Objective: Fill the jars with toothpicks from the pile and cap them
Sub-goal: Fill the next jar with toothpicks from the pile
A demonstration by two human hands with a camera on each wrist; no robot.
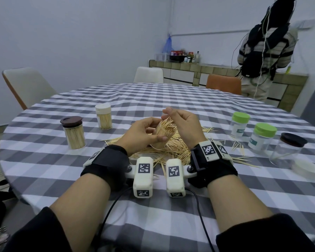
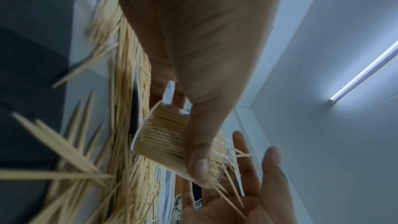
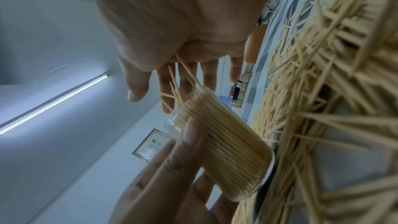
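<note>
Two hands share the work: our left hand (image 1: 144,132) grips the tilted jar (image 1: 164,135) over the pile (image 1: 173,150), while right fingers (image 1: 168,111), loosely extended, tamp protruding toothpicks (image 1: 168,122).

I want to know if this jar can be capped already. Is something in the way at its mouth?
Yes. The jar, tilted in the left hand, is packed full, and loose toothpicks stick out of its mouth at angles. The right hand is at that mouth, fingers among them. A cap would likely catch on these ends.
</note>
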